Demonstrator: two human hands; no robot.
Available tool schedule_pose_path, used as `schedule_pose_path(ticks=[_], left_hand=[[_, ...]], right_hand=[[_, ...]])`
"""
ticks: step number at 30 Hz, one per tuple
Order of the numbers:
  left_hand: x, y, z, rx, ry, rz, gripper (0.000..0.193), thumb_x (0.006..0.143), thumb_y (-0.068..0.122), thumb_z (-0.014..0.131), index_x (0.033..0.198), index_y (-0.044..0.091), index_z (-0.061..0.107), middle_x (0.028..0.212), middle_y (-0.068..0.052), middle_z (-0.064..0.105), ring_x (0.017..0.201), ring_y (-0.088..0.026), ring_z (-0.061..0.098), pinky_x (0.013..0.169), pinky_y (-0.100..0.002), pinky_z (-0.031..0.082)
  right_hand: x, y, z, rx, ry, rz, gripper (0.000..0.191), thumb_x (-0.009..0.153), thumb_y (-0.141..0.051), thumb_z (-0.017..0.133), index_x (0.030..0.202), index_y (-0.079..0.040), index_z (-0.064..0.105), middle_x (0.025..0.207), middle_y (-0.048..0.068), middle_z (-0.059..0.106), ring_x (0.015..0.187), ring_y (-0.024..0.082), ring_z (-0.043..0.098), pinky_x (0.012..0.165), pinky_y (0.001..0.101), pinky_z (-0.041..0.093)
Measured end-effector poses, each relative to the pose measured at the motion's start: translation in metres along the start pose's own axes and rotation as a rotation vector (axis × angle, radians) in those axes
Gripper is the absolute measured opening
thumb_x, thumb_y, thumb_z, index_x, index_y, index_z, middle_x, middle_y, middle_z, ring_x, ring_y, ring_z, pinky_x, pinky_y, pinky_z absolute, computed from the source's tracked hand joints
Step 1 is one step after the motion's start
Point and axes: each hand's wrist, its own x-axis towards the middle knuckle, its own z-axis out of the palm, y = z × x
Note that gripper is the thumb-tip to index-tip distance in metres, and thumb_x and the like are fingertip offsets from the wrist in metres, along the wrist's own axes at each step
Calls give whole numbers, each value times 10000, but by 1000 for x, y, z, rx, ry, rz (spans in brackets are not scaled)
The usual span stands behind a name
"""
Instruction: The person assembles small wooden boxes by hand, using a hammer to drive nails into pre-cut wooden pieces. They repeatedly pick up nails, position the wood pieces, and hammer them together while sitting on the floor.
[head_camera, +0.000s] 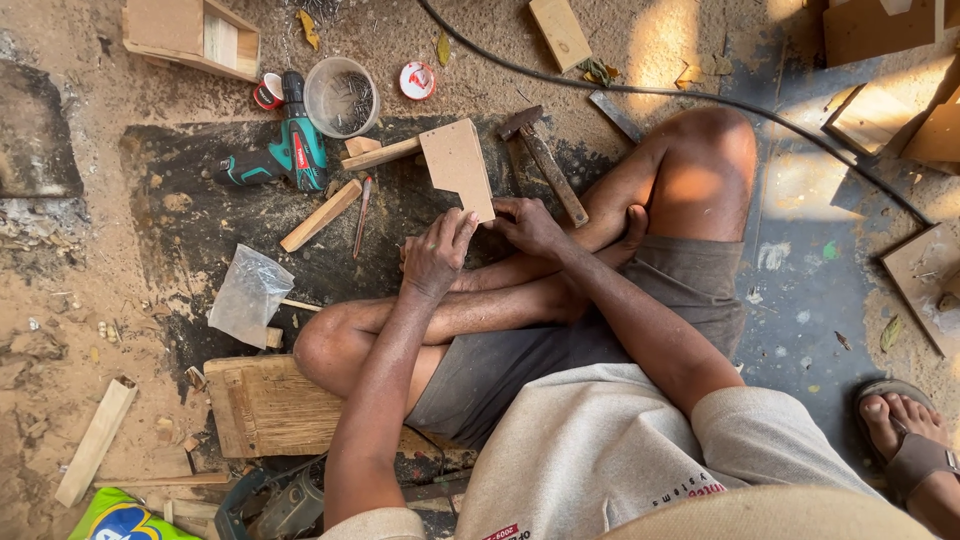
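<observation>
While both hands (480, 240) grip it, notched tan board (457, 163) stands tilted.

Just beyond the grip lies a hammer (543, 158), head away from the sitter. Further left of it rest a teal cordless drill (283, 152), a clear tub of screws (341, 96), a loose wood strip (320, 215) and a pencil (361, 215). Nearer, left, a crumpled plastic bag (248, 293); a black cable (680, 95) runs behind

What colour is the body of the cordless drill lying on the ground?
The cordless drill is teal green with black and red parts, seen in the head view.
</observation>
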Motion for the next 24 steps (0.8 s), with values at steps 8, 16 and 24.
schedule_pose_path(ticks=[8, 16, 24], left_hand=[[-4, 0, 6, -2, -14, -22, 478, 966, 12, 677, 1423, 135, 606, 1307, -173, 634, 1078, -282, 747, 777, -286, 667], [-10, -3, 16, 3, -7, -30, 471, 962, 18, 675, 1411, 153, 626, 1306, -189, 651, 1094, -303, 740, 815, -313, 666], [-4, -3, 9, -120, 56, -82, 306, 985, 32, 673, 1269, 134, 724, 1250, -177, 704, 1064, -281, 754, 802, -304, 665]], right_hand=[[-3, 9, -12, 154, -185, -1, 550, 1069, -380, 476, 1511, -57, 524, 1352, 184, 690, 1238, 320, 668, 1081, 433, 520], [-4, -3, -7, 27, -130, 32, 642, 1067, -540, 366, 1425, -57, 591, 1291, 184, 707, 1250, 303, 659, 1056, 424, 535], [-4, 2, -4, 39, -107, -9, 611, 1080, -517, 382, 1375, -40, 624, 1204, 186, 734, 1171, 298, 697, 997, 422, 561]])
